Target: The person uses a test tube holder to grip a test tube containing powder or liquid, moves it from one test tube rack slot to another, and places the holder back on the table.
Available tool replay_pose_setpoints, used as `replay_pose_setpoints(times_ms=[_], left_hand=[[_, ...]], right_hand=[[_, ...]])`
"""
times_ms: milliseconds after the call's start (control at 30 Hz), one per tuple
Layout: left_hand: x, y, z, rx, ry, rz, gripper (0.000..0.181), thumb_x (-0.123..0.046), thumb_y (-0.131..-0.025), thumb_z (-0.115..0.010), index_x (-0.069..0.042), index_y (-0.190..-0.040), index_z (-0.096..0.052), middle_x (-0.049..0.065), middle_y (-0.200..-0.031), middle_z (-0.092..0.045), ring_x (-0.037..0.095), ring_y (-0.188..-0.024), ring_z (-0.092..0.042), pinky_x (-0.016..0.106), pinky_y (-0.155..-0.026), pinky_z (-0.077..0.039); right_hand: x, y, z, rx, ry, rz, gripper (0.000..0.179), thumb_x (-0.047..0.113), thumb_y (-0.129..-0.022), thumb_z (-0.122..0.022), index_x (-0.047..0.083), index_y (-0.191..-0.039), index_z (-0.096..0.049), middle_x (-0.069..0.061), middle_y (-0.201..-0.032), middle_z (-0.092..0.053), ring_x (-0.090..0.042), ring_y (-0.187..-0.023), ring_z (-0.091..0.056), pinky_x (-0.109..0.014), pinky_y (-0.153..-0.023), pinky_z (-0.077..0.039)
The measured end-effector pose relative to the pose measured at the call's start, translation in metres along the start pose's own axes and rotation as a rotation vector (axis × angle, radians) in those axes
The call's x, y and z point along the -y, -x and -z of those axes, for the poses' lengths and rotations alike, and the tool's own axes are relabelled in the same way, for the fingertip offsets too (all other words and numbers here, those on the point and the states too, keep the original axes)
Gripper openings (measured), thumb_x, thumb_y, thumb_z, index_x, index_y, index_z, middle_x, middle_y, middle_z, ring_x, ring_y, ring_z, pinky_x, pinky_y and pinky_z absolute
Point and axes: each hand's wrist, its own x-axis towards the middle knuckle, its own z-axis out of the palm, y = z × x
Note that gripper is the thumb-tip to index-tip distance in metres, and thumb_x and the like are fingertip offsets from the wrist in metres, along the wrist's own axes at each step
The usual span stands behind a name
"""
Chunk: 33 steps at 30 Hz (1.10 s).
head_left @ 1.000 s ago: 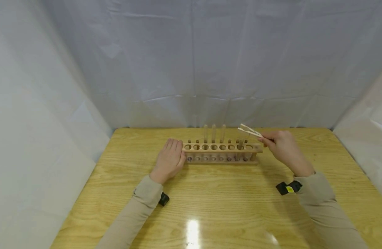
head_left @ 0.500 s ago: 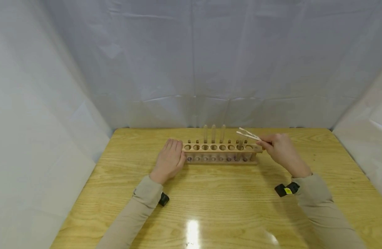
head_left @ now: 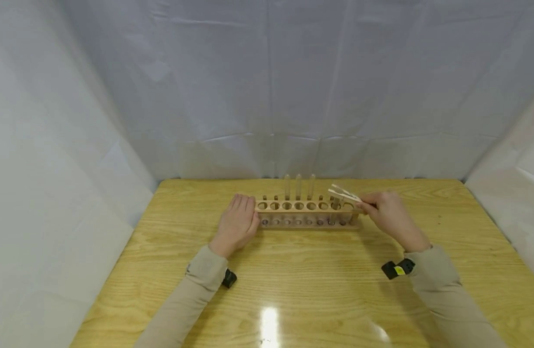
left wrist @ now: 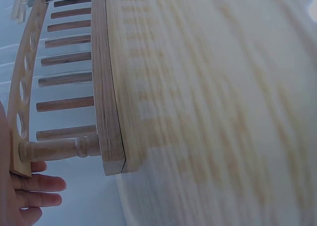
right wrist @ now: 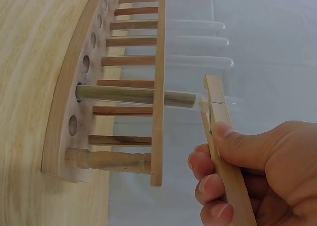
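Observation:
A wooden test tube rack (head_left: 310, 210) stands toward the back of the table. My left hand (head_left: 236, 222) grips the rack's left end; in the left wrist view its fingers (left wrist: 44, 184) reach past the end of the upper board. My right hand (head_left: 391, 217) holds a wooden test tube clamp (right wrist: 214, 94) between thumb and fingers. The clamp's prongs are at the top of a glass test tube (right wrist: 136, 93) with tan-brown contents, which stands in a hole near the rack's right end.
Three clear test tubes (head_left: 299, 186) sit upside down on the rack's back pegs. Other pegs (right wrist: 124, 111) are bare. White sheeting (head_left: 232, 87) hangs behind and beside the wooden table (head_left: 302, 280).
My right hand has moved left and downward, bringing the clamp's prongs from above and right of the test tube to its top. My left hand and the rack stay put.

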Motion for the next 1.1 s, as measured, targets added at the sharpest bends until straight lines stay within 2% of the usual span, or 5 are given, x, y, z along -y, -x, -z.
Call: replay_pose_setpoints(times_ms=[200, 367, 467, 700, 1100], left_hand=[[-0.0004, -0.0003, 0.0002, -0.014, -0.003, -0.003, 0.036, -0.018, -0.099, -0.030, 0.007, -0.111, -0.053, 0.025, -0.103, -0.055, 0.043, -0.107, -0.054, 0.050, -0.113, -0.033], [-0.0008, -0.0002, 0.0007, 0.013, -0.012, 0.009, 0.034, -0.016, -0.098, -0.033, 0.008, -0.113, -0.053, 0.026, -0.106, -0.055, 0.043, -0.109, -0.054, 0.049, -0.114, -0.032], [-0.0010, -0.0003, 0.0012, 0.030, -0.018, 0.018, 0.033, -0.015, -0.098, -0.035, 0.008, -0.115, -0.053, 0.026, -0.107, -0.056, 0.043, -0.111, -0.053, 0.048, -0.115, -0.031], [0.0000, -0.0005, 0.0010, 0.030, -0.017, 0.012, 0.039, -0.018, -0.100, -0.026, 0.007, -0.115, -0.052, 0.026, -0.108, -0.055, 0.043, -0.111, -0.053, 0.049, -0.115, -0.031], [0.0011, -0.0005, -0.0011, 0.030, -0.014, 0.010, 0.041, -0.020, -0.100, -0.024, 0.007, -0.113, -0.052, 0.026, -0.107, -0.055, 0.043, -0.111, -0.053, 0.049, -0.115, -0.031]], right_hand=[[-0.0003, 0.0011, -0.0028, 0.031, -0.022, -0.013, 0.016, 0.007, -0.095, -0.064, 0.000, -0.103, -0.076, -0.004, -0.072, -0.067, -0.013, -0.047, -0.039, -0.027, -0.043, -0.032], [-0.0007, 0.0020, -0.0047, 0.025, -0.028, -0.001, 0.019, 0.005, -0.094, -0.065, -0.005, -0.108, -0.074, -0.010, -0.078, -0.070, -0.011, -0.047, -0.040, -0.026, -0.042, -0.033], [-0.0015, 0.0016, -0.0058, 0.011, -0.025, 0.016, 0.021, 0.004, -0.093, -0.066, -0.007, -0.109, -0.073, -0.009, -0.074, -0.069, -0.011, -0.045, -0.037, -0.026, -0.041, -0.031], [-0.0019, 0.0006, -0.0067, -0.014, -0.020, 0.040, 0.021, 0.004, -0.090, -0.069, -0.008, -0.108, -0.073, -0.006, -0.067, -0.065, -0.010, -0.043, -0.033, -0.025, -0.040, -0.029], [0.0022, -0.0002, -0.0056, 0.044, -0.039, -0.050, 0.023, 0.006, -0.093, -0.067, -0.008, -0.111, -0.071, -0.010, -0.075, -0.067, -0.014, -0.046, -0.039, -0.027, -0.043, -0.033]])
